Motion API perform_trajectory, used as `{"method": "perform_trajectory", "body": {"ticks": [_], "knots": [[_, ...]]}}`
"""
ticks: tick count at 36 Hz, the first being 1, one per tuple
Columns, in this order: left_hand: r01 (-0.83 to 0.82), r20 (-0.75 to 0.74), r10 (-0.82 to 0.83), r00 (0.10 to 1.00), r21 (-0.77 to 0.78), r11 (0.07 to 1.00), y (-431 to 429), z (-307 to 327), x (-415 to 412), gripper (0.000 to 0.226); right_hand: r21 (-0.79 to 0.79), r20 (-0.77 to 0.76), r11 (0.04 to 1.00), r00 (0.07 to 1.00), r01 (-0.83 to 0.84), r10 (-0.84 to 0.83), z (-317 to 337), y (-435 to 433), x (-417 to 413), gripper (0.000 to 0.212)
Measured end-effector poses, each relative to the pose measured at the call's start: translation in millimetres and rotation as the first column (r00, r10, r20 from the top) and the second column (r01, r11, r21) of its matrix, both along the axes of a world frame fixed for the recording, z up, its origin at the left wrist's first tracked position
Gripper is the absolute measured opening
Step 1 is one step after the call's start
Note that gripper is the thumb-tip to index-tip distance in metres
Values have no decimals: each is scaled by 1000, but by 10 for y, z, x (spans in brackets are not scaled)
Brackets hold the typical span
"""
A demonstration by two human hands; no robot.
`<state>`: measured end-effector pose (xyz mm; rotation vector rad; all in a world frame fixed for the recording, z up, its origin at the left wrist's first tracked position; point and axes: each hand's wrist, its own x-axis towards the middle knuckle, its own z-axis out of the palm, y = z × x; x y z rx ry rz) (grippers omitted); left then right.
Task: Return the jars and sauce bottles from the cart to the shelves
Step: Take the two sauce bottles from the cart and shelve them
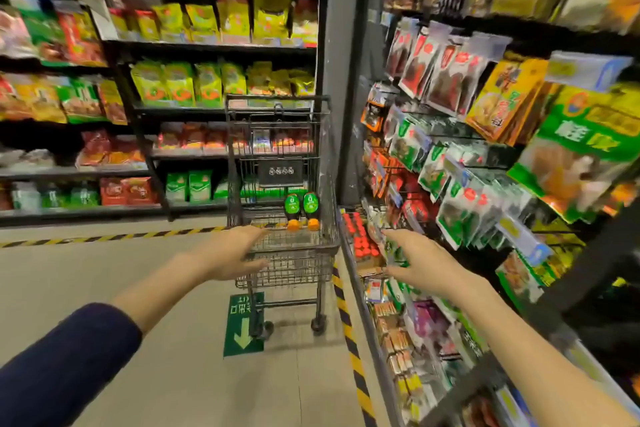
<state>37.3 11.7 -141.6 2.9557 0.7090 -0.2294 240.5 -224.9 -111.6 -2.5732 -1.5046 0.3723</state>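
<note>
Both grips are released, nothing held. The left hand (232, 253) is spread flat at 9 o'clock of the cart (298, 248), contact unclear. The right hand (422, 262), fingers straight, sits at 3 o'clock by the low shelf (369, 319). At 12 o'clock, 2 sauce bottles (292, 208) lie side by side in the basket, orange caps nearest. This looks like the fetch step. Next, 1 hand must dip in and close round a bottle.
</note>
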Motion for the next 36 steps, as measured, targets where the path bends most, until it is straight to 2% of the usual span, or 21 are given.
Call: {"method": "perform_trajectory", "body": {"ticks": [4,10,26,36], "knots": [[-67,0,67,998,-13,998,335,-110,96,72,-8,-2,994,994,-108,108,-83,540,151,70],[-100,0,100,995,-57,993,973,-252,435,71,8,18,986,985,-169,169,-241,1410,447,71],[-100,-74,88,993,-172,980,2859,-471,1383,70,-74,-80,996,996,-39,33,-684,3270,1288,72],[-94,-133,60,989,-262,960,3653,-1046,2144,70,-92,-219,995,976,-35,14,-1144,4148,1901,72]]}}
